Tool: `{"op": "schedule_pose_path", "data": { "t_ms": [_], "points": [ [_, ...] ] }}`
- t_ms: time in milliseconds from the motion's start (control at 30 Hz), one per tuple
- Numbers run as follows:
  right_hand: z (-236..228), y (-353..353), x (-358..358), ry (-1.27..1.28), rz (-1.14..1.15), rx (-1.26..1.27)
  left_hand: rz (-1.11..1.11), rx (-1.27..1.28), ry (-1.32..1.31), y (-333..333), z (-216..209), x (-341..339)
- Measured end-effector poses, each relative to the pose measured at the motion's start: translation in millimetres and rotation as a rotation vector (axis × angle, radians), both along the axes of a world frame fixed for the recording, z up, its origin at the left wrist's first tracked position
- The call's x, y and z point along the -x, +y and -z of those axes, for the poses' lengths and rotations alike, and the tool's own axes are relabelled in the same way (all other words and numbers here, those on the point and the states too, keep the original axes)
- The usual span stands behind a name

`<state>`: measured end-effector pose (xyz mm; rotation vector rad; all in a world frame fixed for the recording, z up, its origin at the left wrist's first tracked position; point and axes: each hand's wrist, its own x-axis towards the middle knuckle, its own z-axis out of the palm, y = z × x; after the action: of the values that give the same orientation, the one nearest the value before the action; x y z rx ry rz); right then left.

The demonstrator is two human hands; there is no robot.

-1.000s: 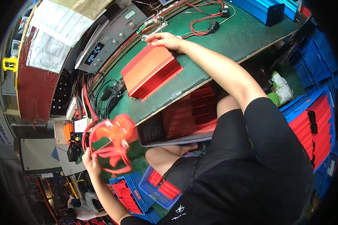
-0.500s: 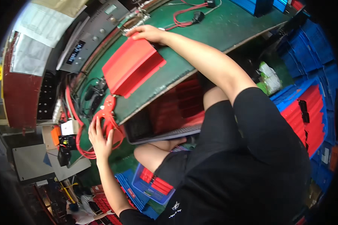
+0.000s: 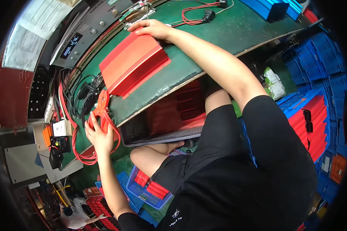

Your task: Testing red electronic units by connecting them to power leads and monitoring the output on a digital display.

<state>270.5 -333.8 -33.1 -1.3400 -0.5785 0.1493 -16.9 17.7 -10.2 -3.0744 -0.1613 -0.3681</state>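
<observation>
A ribbed red metal case [image 3: 133, 61] lies on the green bench top [image 3: 227, 30]. My right hand [image 3: 152, 30] grips its far end, fingers bent over the top edge. My left hand [image 3: 100, 136] is closed around the handles of a red battery clamp [image 3: 102, 103], its thumb on the near side. The clamp's jaws are at the case's near left corner; whether they touch a terminal there I cannot tell. Red cables [image 3: 76, 148] loop beside my left hand.
A grey instrument with a lit display [image 3: 71, 45] stands along the bench's back. Black cables [image 3: 86, 96] lie left of the case. Blue cases [image 3: 266, 7] sit at the far right. A dark crate [image 3: 165, 136] is under the bench edge; blue crates [image 3: 314, 57] are stacked at right.
The view has shifted slightly. My left hand has closed further around the red clamp's handles, and the case is turned a little, showing more of its ribbed side. My right hand stays on its far end.
</observation>
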Motion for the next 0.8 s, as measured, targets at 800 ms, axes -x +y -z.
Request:
{"op": "schedule_pose_path", "data": {
  "t_ms": [800],
  "points": [
    [-4.2, 5.1, 0.7, -0.013, -0.090, -0.027, 0.294, 0.004, -0.094, 12.3, -27.3, -11.7]
  ]
}}
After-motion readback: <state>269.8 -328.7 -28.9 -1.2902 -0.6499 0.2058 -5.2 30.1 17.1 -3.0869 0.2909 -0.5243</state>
